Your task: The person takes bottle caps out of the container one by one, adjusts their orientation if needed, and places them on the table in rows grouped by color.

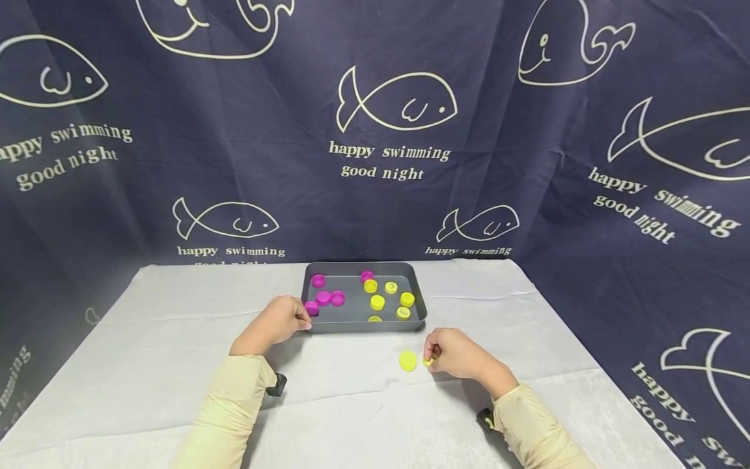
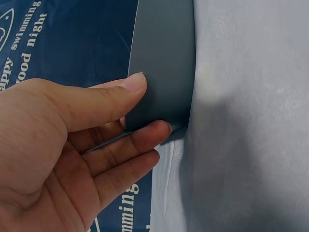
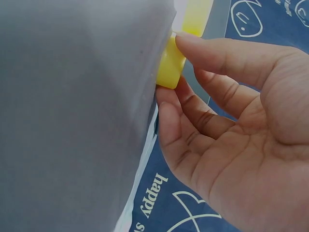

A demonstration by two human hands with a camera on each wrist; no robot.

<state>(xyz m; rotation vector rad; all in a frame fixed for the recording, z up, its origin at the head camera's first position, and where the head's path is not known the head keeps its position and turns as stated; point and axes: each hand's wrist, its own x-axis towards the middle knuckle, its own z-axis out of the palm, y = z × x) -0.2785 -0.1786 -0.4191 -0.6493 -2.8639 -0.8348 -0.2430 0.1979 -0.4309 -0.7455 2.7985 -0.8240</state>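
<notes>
A dark grey tray (image 1: 366, 327) stands toward the back of the table, holding several magenta caps (image 1: 323, 298) and several yellow caps (image 1: 377, 302). My left hand (image 1: 285, 319) holds the tray's front left corner. In the left wrist view the thumb (image 2: 130, 84) lies at the tray wall (image 2: 164, 53) and the other fingers curl about the corner. In front of the tray, at its right, my right hand (image 1: 457, 353) pinches a yellow cap (image 3: 170, 65) between thumb and fingers at the tabletop. Just left of it lies another yellow cap (image 1: 407, 361).
A white cloth (image 1: 340, 417) covers the table. Dark blue curtains (image 1: 387, 215) with white fish drawings and lettering hang behind and at both sides of the table. A small black device sits at each wrist, below the light yellow sleeves (image 1: 225, 404).
</notes>
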